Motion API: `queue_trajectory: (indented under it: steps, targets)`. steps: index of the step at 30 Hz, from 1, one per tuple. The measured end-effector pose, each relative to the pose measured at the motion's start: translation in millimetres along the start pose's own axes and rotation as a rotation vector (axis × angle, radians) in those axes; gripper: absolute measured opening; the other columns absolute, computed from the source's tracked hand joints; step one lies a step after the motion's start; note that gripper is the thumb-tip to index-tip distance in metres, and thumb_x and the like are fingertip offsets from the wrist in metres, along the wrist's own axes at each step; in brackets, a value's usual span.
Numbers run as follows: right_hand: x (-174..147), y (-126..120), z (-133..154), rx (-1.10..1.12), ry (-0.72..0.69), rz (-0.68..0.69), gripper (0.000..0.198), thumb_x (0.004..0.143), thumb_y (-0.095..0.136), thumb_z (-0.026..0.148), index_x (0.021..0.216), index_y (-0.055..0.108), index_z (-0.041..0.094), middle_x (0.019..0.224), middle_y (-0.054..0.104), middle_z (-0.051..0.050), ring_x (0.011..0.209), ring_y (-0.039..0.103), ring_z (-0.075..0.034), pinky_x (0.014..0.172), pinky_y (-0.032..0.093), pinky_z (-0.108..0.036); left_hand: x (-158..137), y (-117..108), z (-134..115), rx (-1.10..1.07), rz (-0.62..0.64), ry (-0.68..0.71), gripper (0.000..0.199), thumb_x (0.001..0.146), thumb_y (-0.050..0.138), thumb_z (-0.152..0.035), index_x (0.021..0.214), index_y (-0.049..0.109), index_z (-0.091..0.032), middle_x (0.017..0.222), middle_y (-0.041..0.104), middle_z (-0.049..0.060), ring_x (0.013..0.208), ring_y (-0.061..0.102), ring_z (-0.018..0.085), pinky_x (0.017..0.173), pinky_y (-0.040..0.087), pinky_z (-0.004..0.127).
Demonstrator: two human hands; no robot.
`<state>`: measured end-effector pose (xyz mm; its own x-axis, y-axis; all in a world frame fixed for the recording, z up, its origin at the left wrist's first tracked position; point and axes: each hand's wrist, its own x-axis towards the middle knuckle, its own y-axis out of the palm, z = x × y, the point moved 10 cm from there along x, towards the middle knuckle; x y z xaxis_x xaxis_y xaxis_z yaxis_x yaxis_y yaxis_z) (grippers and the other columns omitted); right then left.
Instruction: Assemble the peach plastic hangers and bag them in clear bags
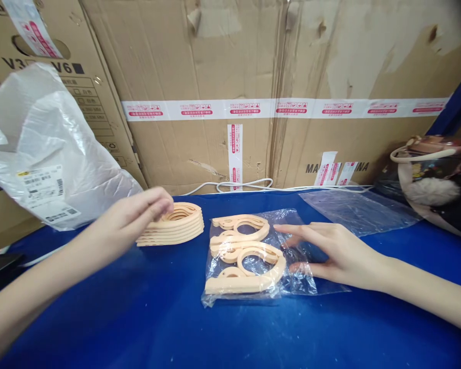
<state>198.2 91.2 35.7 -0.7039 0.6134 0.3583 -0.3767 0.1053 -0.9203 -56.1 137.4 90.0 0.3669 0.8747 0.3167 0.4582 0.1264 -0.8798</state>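
Observation:
Several beige plastic pieces that look like folding clothes hangers (246,284) lie side by side inside a clear plastic bag (305,279) in the middle of the table. My right hand (336,256) rests at the bag's right end, thumb and fingers spread apart, fingertips touching the film. To the left stands a neat stack of the same beige folded hangers (184,228). Over the stack's left end is my left hand (144,212), its fingers curled and pressed together. Whatever those fingertips grip, if anything, is hidden.
Behind the blue table (169,318) stand large taped cardboard boxes (200,148). A white shipping bag (57,138) leans at the left. A flat clear bag (361,210), a white cable (249,184) and a dark bag with a pompom (434,189) lie along the back and right.

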Motion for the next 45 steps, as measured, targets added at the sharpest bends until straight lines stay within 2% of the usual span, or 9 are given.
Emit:
queue_trajectory:
  steps: [3,7,15,20,24,28,32,35,45]
  targets:
    - [-1,0,1,-0.013,-0.019,0.013,0.055,0.091,0.056,0.039,0.140,0.037,0.024,0.100,0.072,-0.004,0.088,0.067,-0.021,0.074,0.051,-0.033,5,-24,19,0.026,-0.163,-0.012,0.030,0.091,0.048,-0.042,0.107,0.053,-0.017,0.102,0.057,-0.002,0.096,0.052,0.017,0.082,0.035,0.019]
    - [-2,2,8,-0.083,-0.075,0.021,0.049,0.095,0.046,0.026,0.142,0.036,0.023,0.091,0.071,-0.004,0.076,0.065,-0.018,0.068,0.049,-0.030,6,-8,45,0.014,-0.086,-0.077,0.065,0.078,0.062,-0.060,0.130,0.049,-0.023,0.132,0.054,0.000,0.120,0.048,0.025,0.099,0.030,0.027]
    - [-3,1,12,-0.138,-0.106,0.039,0.053,0.089,0.037,0.011,0.140,0.040,0.020,0.072,0.063,-0.001,0.064,0.058,-0.017,0.059,0.046,-0.028,5,10,59,0.009,-0.027,-0.150,0.073,0.067,0.068,-0.066,0.125,0.056,-0.023,0.120,0.064,-0.002,0.104,0.059,0.022,0.093,0.039,0.024]
    - [-4,-6,9,-0.129,-0.078,-0.041,0.056,0.085,0.037,0.008,0.139,0.039,0.023,0.091,0.071,-0.002,0.074,0.064,-0.016,0.067,0.049,-0.029,8,5,52,-0.006,-0.037,-0.145,0.076,0.065,0.071,-0.064,0.124,0.053,-0.020,0.119,0.062,0.000,0.106,0.057,0.025,0.092,0.039,0.026]
    - [-7,-29,-5,-0.157,0.029,-0.250,0.055,0.079,0.035,0.004,0.129,0.046,0.024,0.087,0.070,-0.001,0.076,0.065,-0.017,0.072,0.050,-0.032,8,-3,26,0.053,-0.104,-0.026,0.069,0.069,0.071,-0.061,0.120,0.054,-0.018,0.121,0.059,0.005,0.110,0.053,0.027,0.095,0.036,0.031]
    - [-8,-52,-3,-0.099,0.080,-0.384,0.040,0.084,0.039,0.010,0.120,0.051,0.023,0.089,0.067,-0.003,0.082,0.063,-0.019,0.074,0.051,-0.034,-7,-2,-36,0.212,-0.239,0.236,0.069,0.073,0.070,-0.058,0.124,0.051,-0.015,0.121,0.056,0.012,0.110,0.050,0.031,0.095,0.033,0.038]
    - [-4,-55,25,-0.055,0.017,-0.348,0.033,0.090,0.052,0.024,0.122,0.049,0.024,0.115,0.062,-0.008,0.106,0.059,-0.023,0.087,0.050,-0.038,-20,24,-92,0.155,-0.203,0.367,0.067,0.075,0.067,-0.057,0.128,0.046,-0.023,0.122,0.056,0.009,0.109,0.051,0.029,0.091,0.038,0.037]
    - [-3,-48,43,-0.042,-0.025,-0.269,0.058,0.082,0.066,0.043,0.132,0.042,0.024,0.132,0.053,-0.011,0.120,0.052,-0.027,0.096,0.047,-0.042,-21,44,-126,0.092,-0.132,0.447,0.068,0.075,0.066,-0.060,0.127,0.045,-0.023,0.118,0.058,0.009,0.103,0.054,0.027,0.087,0.042,0.038]
    - [-1,-44,30,0.070,0.075,-0.191,0.074,0.073,0.074,0.044,0.135,0.036,0.031,0.130,0.056,-0.007,0.112,0.059,-0.026,0.089,0.052,-0.037,-6,62,-154,-0.013,-0.092,0.498,0.065,0.073,0.072,-0.053,0.119,0.048,-0.015,0.109,0.060,0.008,0.096,0.054,0.025,0.088,0.043,0.040]
